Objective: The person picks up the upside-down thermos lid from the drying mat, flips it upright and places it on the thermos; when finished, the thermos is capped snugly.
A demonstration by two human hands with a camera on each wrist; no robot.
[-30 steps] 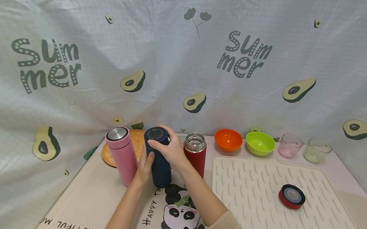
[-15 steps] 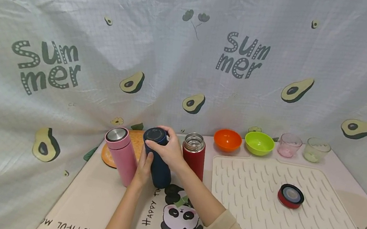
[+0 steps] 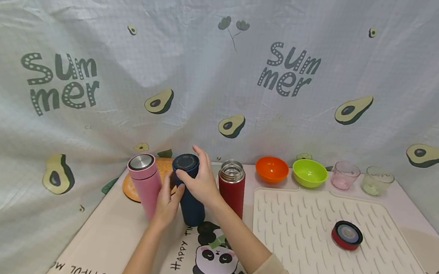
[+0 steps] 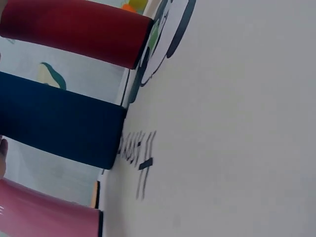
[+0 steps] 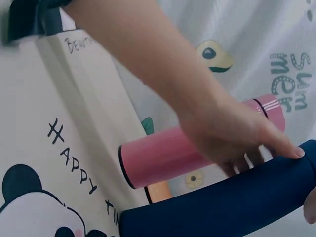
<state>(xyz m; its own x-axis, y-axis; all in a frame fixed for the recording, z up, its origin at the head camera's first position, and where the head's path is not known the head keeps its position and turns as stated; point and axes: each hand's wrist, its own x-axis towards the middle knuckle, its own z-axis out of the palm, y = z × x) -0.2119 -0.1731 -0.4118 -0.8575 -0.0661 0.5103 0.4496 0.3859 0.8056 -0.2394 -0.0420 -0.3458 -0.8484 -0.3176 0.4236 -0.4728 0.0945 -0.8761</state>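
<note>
A navy blue vacuum flask (image 3: 193,210) stands upright with its lid on, between both hands. My left hand (image 3: 167,203) is beside its left side with fingers spread, and in the right wrist view its thumb tip is right at the flask near the lid. My right hand (image 3: 202,183) is at the lid's right side, thumb near the front, index finger raised away from it. Left of the hands stands a lidded pink flask (image 3: 144,185). A red flask (image 3: 232,195), its steel mouth uncovered, stands to the right, partly behind my right forearm.
A red and black lid (image 3: 347,236) lies on a cream ribbed mat (image 3: 291,255). Behind the mat stand an orange bowl (image 3: 272,170), a green bowl (image 3: 309,173) and two glass cups (image 3: 345,176). An orange round board (image 3: 131,189) lies behind the pink flask.
Both hands have loosened from the navy flask. My left hand has shifted left toward the pink flask, and my right fingers have spread off the lid. The flask stays in place.
</note>
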